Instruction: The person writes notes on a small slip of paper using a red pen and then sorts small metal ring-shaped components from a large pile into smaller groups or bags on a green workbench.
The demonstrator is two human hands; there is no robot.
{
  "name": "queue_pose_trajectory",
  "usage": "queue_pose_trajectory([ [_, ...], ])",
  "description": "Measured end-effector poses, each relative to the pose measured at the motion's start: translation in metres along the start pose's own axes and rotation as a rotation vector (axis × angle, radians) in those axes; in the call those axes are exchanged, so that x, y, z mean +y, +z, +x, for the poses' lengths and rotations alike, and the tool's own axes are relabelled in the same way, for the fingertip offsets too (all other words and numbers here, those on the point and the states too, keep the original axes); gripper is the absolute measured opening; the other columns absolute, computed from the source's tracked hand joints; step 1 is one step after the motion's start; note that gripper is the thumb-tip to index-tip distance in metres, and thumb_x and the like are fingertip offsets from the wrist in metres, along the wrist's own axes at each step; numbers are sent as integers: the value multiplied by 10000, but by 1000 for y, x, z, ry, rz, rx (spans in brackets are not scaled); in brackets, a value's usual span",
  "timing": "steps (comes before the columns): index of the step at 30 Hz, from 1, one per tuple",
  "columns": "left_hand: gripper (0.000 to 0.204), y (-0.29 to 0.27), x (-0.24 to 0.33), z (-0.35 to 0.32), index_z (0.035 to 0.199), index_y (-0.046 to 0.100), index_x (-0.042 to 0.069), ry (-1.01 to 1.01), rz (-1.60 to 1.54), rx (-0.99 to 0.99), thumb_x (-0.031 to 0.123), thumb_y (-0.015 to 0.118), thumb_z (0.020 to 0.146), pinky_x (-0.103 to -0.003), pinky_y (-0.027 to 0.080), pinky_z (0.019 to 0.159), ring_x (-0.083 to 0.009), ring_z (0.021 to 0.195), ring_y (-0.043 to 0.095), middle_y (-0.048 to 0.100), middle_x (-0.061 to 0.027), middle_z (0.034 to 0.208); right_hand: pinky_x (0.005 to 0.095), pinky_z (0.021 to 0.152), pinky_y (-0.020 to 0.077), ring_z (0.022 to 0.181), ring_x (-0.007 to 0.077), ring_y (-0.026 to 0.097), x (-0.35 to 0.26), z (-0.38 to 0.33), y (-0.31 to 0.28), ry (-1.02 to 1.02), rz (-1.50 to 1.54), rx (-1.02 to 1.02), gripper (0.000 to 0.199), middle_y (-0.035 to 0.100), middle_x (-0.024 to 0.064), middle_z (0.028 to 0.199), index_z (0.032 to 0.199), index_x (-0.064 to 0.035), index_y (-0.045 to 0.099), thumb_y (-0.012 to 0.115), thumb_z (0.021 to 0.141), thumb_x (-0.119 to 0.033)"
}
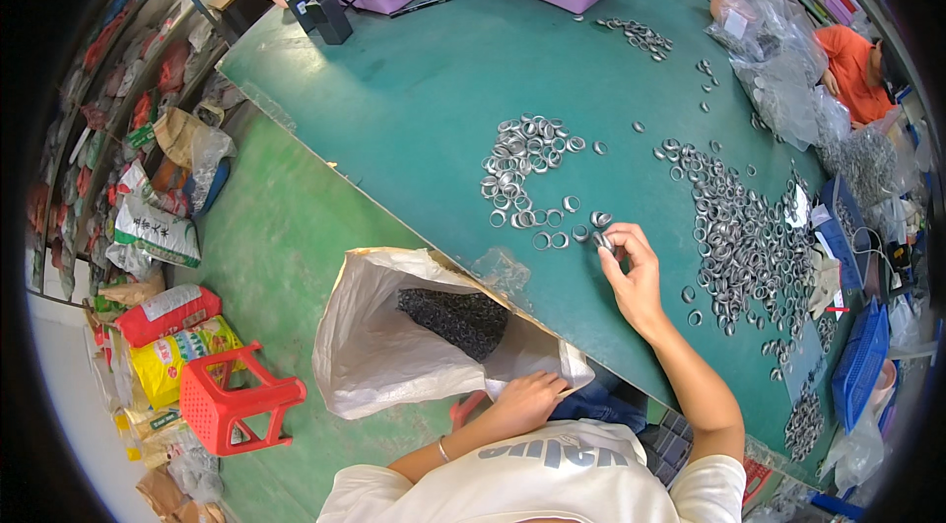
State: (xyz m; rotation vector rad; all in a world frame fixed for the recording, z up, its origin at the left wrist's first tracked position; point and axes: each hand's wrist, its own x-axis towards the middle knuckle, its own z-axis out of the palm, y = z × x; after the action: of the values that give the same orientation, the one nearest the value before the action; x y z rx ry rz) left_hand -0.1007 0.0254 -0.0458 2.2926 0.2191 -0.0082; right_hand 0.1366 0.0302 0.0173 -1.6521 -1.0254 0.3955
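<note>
My right hand (636,278) is over the green table (394,99), its thumb and fingers pinched on a grey metal ring (602,240). Several more rings lie right beside the fingertips. A loose cluster of rings (522,163) is beyond the hand to the left, and a larger heap of rings (734,237) spreads to its right. Down at the table's near edge, my left hand (532,399) grips the rim of a white woven sack (370,326). The sack's mouth gapes open, with a mass of dark rings (453,318) inside.
Purple trays (581,2), one full of small metal parts, stand along the far edge beside black chargers (330,18). Plastic bags (778,79), a blue basket (855,365) and a person in orange (852,69) are at right. A red stool (222,400) stands on the floor at left.
</note>
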Motion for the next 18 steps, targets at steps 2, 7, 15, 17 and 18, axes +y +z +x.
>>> queue_pose_trajectory([
  [2,226,-1,0,0,1043,608,37,4,-2,2,109,609,829,-409,504,751,-303,904,591,589,-120,923,277,775,458,855,142,548,-13,-4,-4,-25,90,-23,115,548,75,1033,933,27,585,623,827,47],
  [7,217,-4,3,2,1036,608,36,-3,-18,12,101,604,828,-415,501,753,-306,903,591,588,-121,917,312,877,485,941,196,592,-32,-19,-7,-167,381,-42,146,499,130,1136,955,49,591,594,827,120],
  [15,229,-3,4,2,1045,606,42,-8,-15,13,94,602,822,-417,499,759,-308,912,593,593,-123,924,353,791,536,889,244,638,-50,-29,-7,-376,283,-6,137,530,165,1078,928,45,606,625,801,92],
  [17,233,-2,4,2,1047,606,42,-14,-17,14,95,603,820,-419,498,761,-308,910,592,592,-124,921,335,779,550,891,240,648,-53,-30,-7,-383,299,12,187,574,177,1054,910,52,615,663,745,126],
  [18,234,-2,3,1,1048,606,42,-20,-21,11,96,603,820,-419,498,761,-309,909,591,591,-125,917,343,777,546,884,243,646,-53,-32,-7,-413,225,10,174,556,174,1059,914,51,609,652,759,117],
])
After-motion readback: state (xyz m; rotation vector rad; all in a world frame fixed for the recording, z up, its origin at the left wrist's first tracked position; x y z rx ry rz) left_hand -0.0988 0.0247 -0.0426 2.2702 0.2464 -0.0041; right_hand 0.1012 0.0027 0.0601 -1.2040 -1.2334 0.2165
